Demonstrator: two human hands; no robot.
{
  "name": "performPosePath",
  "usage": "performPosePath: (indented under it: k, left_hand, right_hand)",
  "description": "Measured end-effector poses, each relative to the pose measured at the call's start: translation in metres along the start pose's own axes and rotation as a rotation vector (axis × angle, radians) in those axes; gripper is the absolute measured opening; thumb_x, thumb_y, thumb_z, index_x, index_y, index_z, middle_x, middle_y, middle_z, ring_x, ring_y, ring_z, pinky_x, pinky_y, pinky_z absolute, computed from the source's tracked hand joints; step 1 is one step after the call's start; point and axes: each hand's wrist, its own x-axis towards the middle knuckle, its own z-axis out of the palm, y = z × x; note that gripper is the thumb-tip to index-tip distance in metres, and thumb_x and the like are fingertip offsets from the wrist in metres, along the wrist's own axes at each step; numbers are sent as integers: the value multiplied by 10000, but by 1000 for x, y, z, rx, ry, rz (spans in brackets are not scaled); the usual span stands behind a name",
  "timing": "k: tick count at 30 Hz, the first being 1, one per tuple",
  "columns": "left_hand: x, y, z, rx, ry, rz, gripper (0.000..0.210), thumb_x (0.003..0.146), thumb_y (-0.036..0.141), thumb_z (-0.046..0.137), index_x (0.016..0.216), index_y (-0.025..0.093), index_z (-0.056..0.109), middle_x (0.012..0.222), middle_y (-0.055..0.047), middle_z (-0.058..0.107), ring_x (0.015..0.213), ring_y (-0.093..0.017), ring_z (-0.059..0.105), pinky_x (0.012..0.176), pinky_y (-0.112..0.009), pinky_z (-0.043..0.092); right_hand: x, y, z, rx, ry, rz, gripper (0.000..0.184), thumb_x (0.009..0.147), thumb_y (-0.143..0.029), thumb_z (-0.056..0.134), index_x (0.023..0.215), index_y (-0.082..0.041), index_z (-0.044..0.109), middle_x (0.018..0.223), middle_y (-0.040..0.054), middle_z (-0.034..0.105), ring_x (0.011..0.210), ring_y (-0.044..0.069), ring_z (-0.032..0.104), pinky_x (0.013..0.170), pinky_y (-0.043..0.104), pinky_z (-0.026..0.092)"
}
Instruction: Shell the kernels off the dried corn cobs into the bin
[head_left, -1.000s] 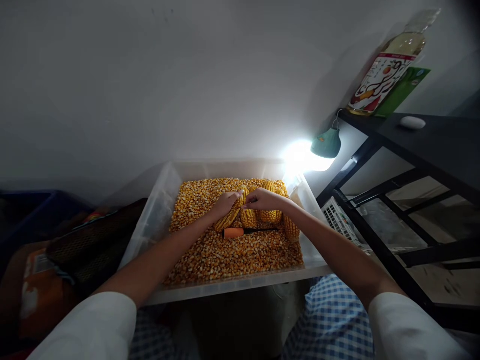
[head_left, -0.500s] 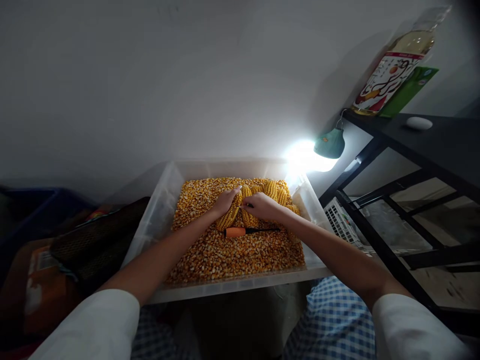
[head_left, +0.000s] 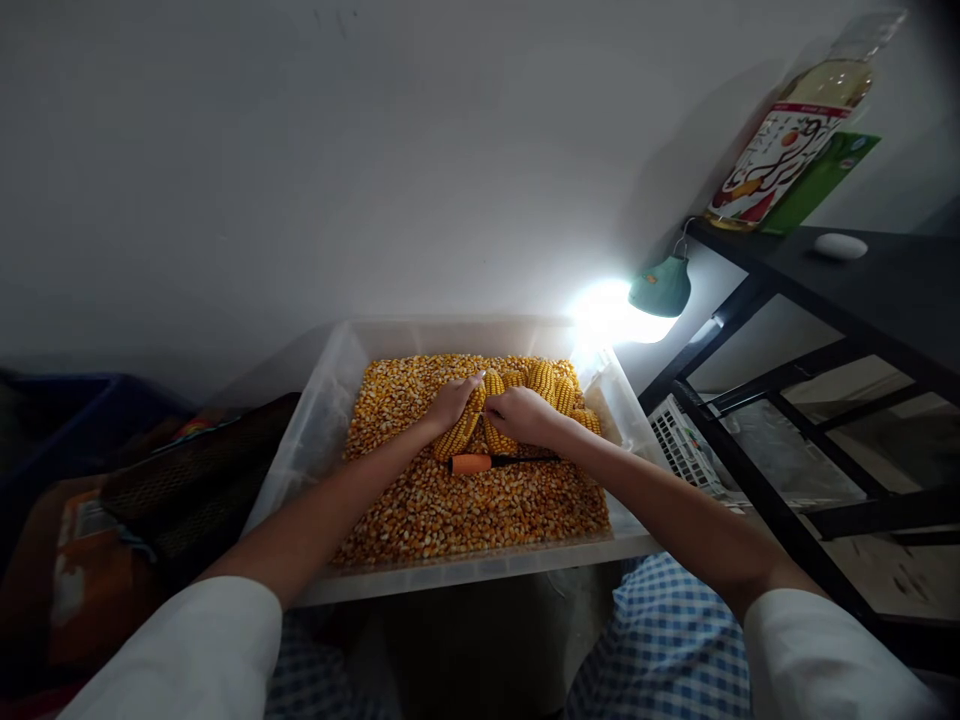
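Observation:
My left hand [head_left: 452, 402] is wrapped round an ear of corn [head_left: 463, 428], which slants with its top toward the back of the tub. Against that ear's right side, my right hand [head_left: 517, 414] is closed in a fist; its fingertips are hidden, and so is anything in them. Several more ears of corn [head_left: 541, 380] lie under and behind my right hand. Just in front of both hands, an orange-handled screwdriver [head_left: 471, 464] rests on loose corn kernels [head_left: 450, 515], its dark shaft pointing right.
A translucent plastic tub [head_left: 450, 578] holds the kernels and ears. A lit lamp [head_left: 660, 287] hangs from the black shelf [head_left: 892, 290] on the right, which carries a bottle [head_left: 795, 140]. A white basket [head_left: 679, 440] is below. Dark mesh [head_left: 202, 480] lies left of the tub.
My right hand has turned slightly and its fingers have curled in further beside the ear. The left hand and the screwdriver have stayed almost in place.

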Motion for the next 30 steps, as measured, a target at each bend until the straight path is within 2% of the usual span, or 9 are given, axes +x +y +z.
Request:
performPosePath:
  k: [6, 11, 15, 18, 23, 30]
  left_hand:
    - [-4, 4, 0, -32, 16, 3, 401, 781, 458, 296, 637, 162, 524, 582, -8, 540, 639, -149, 494, 650, -255, 373]
    - [-7, 8, 0, -10, 6, 23, 407, 782, 461, 298, 602, 156, 500, 564, -10, 519, 607, -146, 471, 613, -259, 366]
    - [-13, 14, 0, 12, -51, 143, 398, 793, 448, 293, 582, 160, 467, 567, 2, 491, 590, -134, 452, 610, -254, 353]
    - [-18, 18, 0, 23, -94, 221, 390, 804, 435, 284, 575, 161, 440, 583, 6, 484, 593, -129, 450, 617, -251, 349]
    - [-22, 22, -1, 51, -114, 229, 389, 808, 420, 276, 567, 158, 434, 587, 7, 486, 597, -127, 448, 612, -243, 347]
    - [-23, 25, -2, 82, -157, 226, 417, 809, 424, 265, 632, 142, 516, 644, -2, 543, 608, -124, 451, 615, -239, 347]
  right_hand:
    - [1, 4, 1, 92, 41, -64, 279, 809, -277, 384, 765, -137, 621, 669, 66, 615, 577, 129, 486, 538, 236, 252]
    - [5, 10, 14, 337, 75, -35, 276, 790, -290, 416, 730, -115, 621, 575, 8, 548, 514, 78, 397, 519, 205, 247]
    - [9, 20, 20, 621, -15, -53, 298, 754, -338, 461, 675, -88, 603, 518, -37, 446, 486, 50, 326, 480, 185, 234]
    - [10, 26, 21, 741, -78, -61, 299, 719, -359, 491, 640, -87, 587, 498, -53, 380, 474, 44, 287, 454, 179, 220]
    - [11, 29, 20, 768, -99, -110, 310, 711, -371, 496, 608, -91, 584, 486, -60, 332, 470, 42, 274, 447, 175, 225]
    - [15, 33, 17, 642, -90, -227, 251, 717, -278, 500, 616, -88, 629, 450, -64, 340, 458, 39, 255, 447, 173, 231]
